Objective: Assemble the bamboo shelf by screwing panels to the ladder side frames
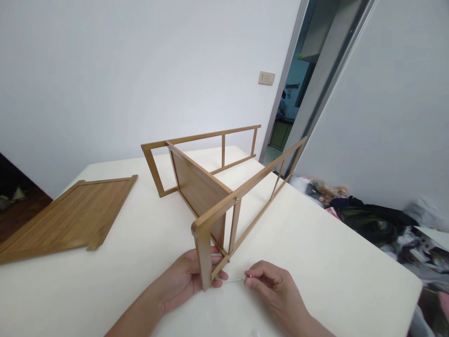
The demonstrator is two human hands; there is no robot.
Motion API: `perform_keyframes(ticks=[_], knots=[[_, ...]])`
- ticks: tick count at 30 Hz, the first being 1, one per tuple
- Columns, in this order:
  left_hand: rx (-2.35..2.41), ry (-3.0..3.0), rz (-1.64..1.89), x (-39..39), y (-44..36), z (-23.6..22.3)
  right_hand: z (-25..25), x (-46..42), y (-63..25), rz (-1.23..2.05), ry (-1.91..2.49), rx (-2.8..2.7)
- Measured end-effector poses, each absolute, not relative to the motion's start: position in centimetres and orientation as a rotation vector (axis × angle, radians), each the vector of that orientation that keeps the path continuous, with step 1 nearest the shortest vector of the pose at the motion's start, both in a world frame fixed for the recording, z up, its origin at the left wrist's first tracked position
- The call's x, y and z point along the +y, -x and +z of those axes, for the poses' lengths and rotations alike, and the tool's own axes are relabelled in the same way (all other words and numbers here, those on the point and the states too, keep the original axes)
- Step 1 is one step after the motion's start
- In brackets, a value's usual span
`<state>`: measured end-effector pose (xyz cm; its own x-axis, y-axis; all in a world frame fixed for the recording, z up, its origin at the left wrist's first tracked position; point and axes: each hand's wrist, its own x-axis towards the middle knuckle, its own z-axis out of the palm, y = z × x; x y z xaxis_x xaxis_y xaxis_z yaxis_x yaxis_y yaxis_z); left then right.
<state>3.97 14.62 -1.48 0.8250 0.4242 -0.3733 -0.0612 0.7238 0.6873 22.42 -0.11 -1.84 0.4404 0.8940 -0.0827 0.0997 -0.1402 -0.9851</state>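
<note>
A brown wooden shelf frame stands on its side on the white table, with two ladder-like side frames joined by a slatted shelf panel [199, 182]. My left hand [185, 281] is wrapped around the lower near corner of the near side frame [202, 255], its fingers passing behind and under the rail. Two brass-coloured bolt heads show on this side frame, the upper bolt [237, 200] and the lower bolt [228, 260]. Just right of the lower corner, my right hand [275, 288] pinches a thin hex key [235, 280]. Its tip points left, apart from the bolt.
A loose wooden shelf panel [70, 215] lies flat at the left of the white table [336, 262]. White walls close off the back and right, with a light switch [266, 78] near a doorway. Bags and clothes [368, 220] are heaped beyond the table's right edge.
</note>
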Motion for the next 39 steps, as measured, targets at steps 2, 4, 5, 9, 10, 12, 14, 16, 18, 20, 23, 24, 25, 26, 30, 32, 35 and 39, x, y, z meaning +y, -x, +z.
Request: perform_keyframes(ticks=[2, 4, 5, 9, 10, 12, 14, 16, 18, 20, 23, 24, 25, 26, 30, 32, 35, 39], knots=[[0.556, -0.718, 0.293, 14.6, -4.0, -1.5, -2.0, -0.1, -22.4, 0.871, 1.552, -0.905], [0.569, -0.710, 0.313, 14.5, -4.1, -1.5, -2.1, -0.1, -22.4, 0.851, 1.542, -0.904], [0.572, -0.701, 0.322, 14.4, -4.1, -1.6, -2.2, 0.0, -22.4, 0.848, 1.536, -0.906], [0.580, -0.660, 0.360, 14.3, -4.3, -1.6, -2.4, 0.3, -22.2, 0.898, 1.524, -0.947], [0.583, -0.653, 0.369, 14.3, -4.3, -1.6, -2.4, 0.5, -22.1, 0.908, 1.529, -0.962], [0.587, -0.638, 0.382, 14.3, -4.4, -1.6, -2.3, 0.8, -21.9, 0.911, 1.542, -0.992], [0.581, -0.621, 0.389, 14.3, -4.4, -1.6, -2.3, 1.2, -21.7, 0.915, 1.549, -1.020], [0.565, -0.617, 0.383, 14.3, -4.4, -1.5, -2.3, 1.4, -21.5, 0.915, 1.550, -1.031], [0.550, -0.621, 0.382, 14.3, -4.4, -1.5, -2.3, 1.5, -21.4, 0.907, 1.547, -1.023], [0.551, -0.626, 0.382, 14.2, -4.4, -1.5, -2.4, 1.5, -21.4, 0.874, 1.540, -0.999], [0.559, -0.631, 0.382, 14.2, -4.4, -1.3, -2.4, 1.3, -21.6, 0.808, 1.538, -0.976], [0.560, -0.632, 0.378, 14.2, -4.3, -1.2, -2.4, 1.3, -21.7, 0.798, 1.539, -0.979], [0.561, -0.632, 0.374, 14.2, -4.3, -1.1, -2.4, 1.2, -21.7, 0.797, 1.541, -0.986], [0.563, -0.629, 0.373, 14.2, -4.3, -1.0, -2.5, 1.2, -21.8, 0.800, 1.543, -0.995], [0.581, -0.625, 0.374, 14.2, -4.4, -0.6, -2.6, 1.3, -21.8, 0.814, 1.567, -1.030], [0.595, -0.630, 0.381, 14.1, -4.4, -0.6, -2.6, 1.3, -21.8, 0.804, 1.589, -1.057], [0.621, -0.633, 0.398, 14.0, -4.5, -0.5, -2.4, 1.2, -21.9, 0.774, 1.625, -1.095], [0.627, -0.632, 0.404, 14.0, -4.6, -0.6, -2.3, 1.0, -21.9, 0.755, 1.650, -1.137]])
